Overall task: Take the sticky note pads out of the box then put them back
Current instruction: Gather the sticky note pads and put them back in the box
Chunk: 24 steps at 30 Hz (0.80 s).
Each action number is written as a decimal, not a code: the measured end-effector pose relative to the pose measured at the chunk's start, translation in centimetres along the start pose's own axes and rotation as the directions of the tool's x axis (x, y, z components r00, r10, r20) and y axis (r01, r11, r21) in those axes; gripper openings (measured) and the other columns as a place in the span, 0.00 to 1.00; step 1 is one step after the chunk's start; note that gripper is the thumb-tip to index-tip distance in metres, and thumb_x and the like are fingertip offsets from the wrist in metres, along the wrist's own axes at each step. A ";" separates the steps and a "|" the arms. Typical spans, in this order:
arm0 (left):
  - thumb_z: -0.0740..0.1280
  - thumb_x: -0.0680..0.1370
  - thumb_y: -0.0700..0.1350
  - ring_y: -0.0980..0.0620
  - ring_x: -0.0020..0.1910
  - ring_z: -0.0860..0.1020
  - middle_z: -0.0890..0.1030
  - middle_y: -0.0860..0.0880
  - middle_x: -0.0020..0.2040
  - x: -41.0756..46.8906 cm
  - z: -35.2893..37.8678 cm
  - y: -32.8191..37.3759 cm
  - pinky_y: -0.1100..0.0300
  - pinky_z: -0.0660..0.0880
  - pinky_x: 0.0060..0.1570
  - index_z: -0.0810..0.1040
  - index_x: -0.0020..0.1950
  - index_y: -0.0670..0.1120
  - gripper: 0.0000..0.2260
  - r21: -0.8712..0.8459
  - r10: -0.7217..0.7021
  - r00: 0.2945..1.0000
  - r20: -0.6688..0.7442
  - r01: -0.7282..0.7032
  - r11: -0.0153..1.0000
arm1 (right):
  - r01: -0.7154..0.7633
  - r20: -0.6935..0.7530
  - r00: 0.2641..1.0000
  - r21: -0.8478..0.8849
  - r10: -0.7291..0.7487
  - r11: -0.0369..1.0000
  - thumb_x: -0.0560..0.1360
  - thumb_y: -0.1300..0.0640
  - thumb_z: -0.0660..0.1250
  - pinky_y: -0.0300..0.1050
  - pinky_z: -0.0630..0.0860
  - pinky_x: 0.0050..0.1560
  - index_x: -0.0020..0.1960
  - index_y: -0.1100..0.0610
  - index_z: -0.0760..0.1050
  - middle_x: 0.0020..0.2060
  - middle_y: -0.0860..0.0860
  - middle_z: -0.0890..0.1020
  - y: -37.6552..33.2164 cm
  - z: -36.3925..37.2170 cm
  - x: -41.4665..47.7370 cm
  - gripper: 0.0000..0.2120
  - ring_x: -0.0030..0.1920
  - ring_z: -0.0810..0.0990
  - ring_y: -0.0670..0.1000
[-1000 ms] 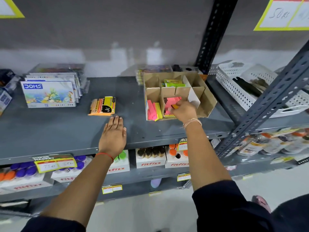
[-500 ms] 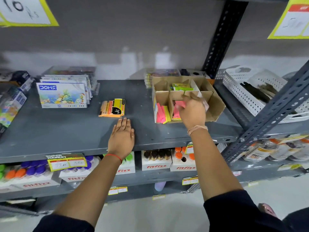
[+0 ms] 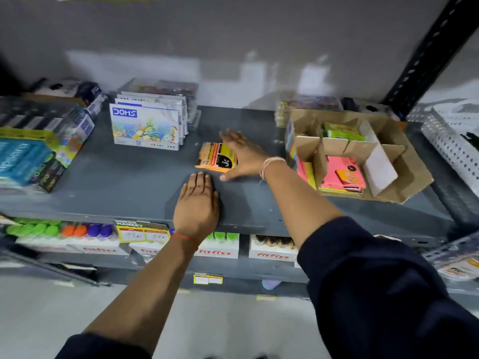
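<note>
An orange and yellow sticky note pad pack (image 3: 215,158) lies on the grey shelf (image 3: 129,182), left of the cardboard box (image 3: 404,177). My right hand (image 3: 243,156) reaches across with fingers spread around the pack's right side, touching it. My left hand (image 3: 198,206) lies flat, palm down, on the shelf just in front of the pack. The divided box holds pink pads (image 3: 342,174) in a front compartment, pink and yellow pads (image 3: 305,172) at its left, and green pads (image 3: 342,132) at the back.
DOMS colour boxes (image 3: 146,126) stand at the back left, with boxed goods (image 3: 39,146) at far left. A white perforated basket (image 3: 456,141) sits right of a black upright post (image 3: 425,58). Fitfizz bottle cartons (image 3: 217,247) fill the shelf below.
My right hand left the box's pink pads and swung left to the orange pack on the shelf. The camera turned left. My left hand stayed flat.
</note>
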State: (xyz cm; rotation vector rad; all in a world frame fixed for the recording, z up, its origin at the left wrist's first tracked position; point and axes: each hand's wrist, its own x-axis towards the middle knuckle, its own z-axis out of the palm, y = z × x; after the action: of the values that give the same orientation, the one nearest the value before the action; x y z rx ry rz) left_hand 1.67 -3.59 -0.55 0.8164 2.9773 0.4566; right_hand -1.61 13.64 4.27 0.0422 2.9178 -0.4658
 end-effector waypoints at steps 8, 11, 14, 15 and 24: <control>0.50 0.80 0.46 0.45 0.76 0.53 0.58 0.42 0.76 0.4 0.5 -0.3 0.52 0.51 0.75 0.56 0.74 0.40 0.23 -0.002 -0.001 1.000 -0.019 0.001 1.000 | -0.039 -0.062 0.997 0.096 0.045 0.995 0.59 0.46 0.77 0.45 0.69 0.61 0.76 0.54 0.48 0.71 0.55 0.68 0.3 0.0 2.7 0.55 0.67 0.70 0.57; 0.49 0.80 0.45 0.46 0.76 0.53 0.58 0.42 0.76 0.1 0.3 -0.2 0.53 0.51 0.75 0.56 0.74 0.40 0.22 -0.007 0.003 1.000 -0.013 -0.004 1.000 | -0.073 -0.207 0.976 -0.002 0.071 0.997 0.58 0.45 0.75 0.45 0.73 0.52 0.74 0.54 0.54 0.62 0.57 0.77 -0.5 0.2 1.6 0.51 0.58 0.77 0.60; 0.49 0.81 0.45 0.47 0.77 0.52 0.56 0.43 0.77 0.0 0.0 0.1 0.54 0.50 0.75 0.54 0.74 0.41 0.22 -0.010 -0.002 1.000 0.003 0.002 1.000 | -0.147 -0.270 0.953 -0.015 0.138 0.989 0.59 0.45 0.74 0.49 0.73 0.55 0.72 0.54 0.57 0.58 0.58 0.79 -1.1 0.5 -0.4 0.47 0.57 0.77 0.62; 0.48 0.81 0.45 0.47 0.77 0.52 0.56 0.43 0.77 -0.1 -0.1 0.1 0.54 0.49 0.75 0.54 0.75 0.41 0.22 -0.001 -0.003 1.000 0.010 0.003 1.000 | -0.165 -0.288 0.944 0.015 0.162 0.986 0.60 0.45 0.74 0.50 0.73 0.56 0.72 0.54 0.57 0.57 0.59 0.79 -1.2 0.4 -1.3 0.46 0.57 0.77 0.62; 0.47 0.81 0.46 0.44 0.77 0.47 0.52 0.42 0.78 0.6 0.0 5.7 0.52 0.46 0.75 0.51 0.75 0.40 0.23 -0.088 0.022 0.996 0.083 -0.014 0.996 | -0.144 -0.595 0.700 0.423 0.394 0.895 0.59 0.51 0.75 0.52 0.77 0.51 0.59 0.54 0.69 0.49 0.55 0.83 -0.8 -3.9 -11.3 0.31 0.50 0.80 0.59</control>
State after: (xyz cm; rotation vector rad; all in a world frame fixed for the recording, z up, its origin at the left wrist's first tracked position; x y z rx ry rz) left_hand 3.95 1.42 1.13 0.8335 2.8530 0.5357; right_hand 8.75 14.10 10.31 0.8696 3.3559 -1.1079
